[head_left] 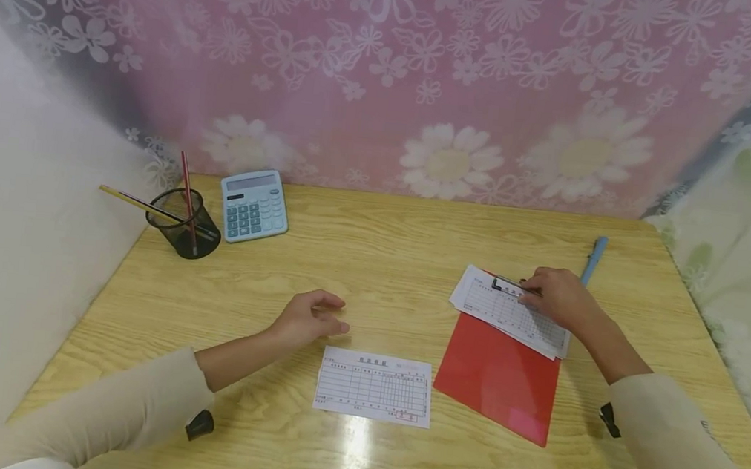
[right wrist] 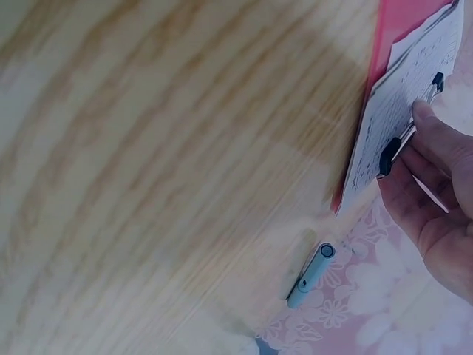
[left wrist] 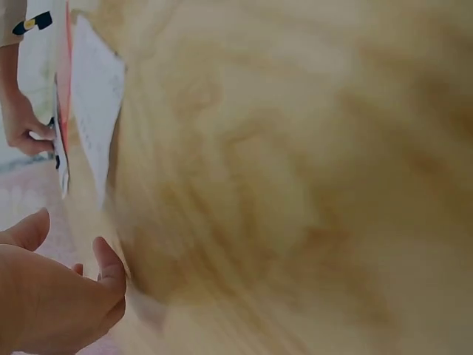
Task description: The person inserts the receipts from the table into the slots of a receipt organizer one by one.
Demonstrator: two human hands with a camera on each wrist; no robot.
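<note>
A red clipboard (head_left: 500,376) lies on the right side of the table, with several printed paper slips (head_left: 486,304) across its top end. My right hand (head_left: 566,299) pinches the metal clip (right wrist: 414,126) of that board, the thumb on top and the fingers beyond its edge. Over the middle of the table is my left hand (head_left: 307,322), fingers loosely bent and holding nothing. Just below its fingertips lies a single printed slip (head_left: 369,383) with a red stamp at its lower right corner.
A light blue pen (head_left: 595,255) lies past the right hand. At the back left stand a black mesh pen cup (head_left: 204,238) with pencils and a light blue calculator (head_left: 256,205). Flowered cloth (head_left: 376,78) hangs behind the wooden table (head_left: 373,264).
</note>
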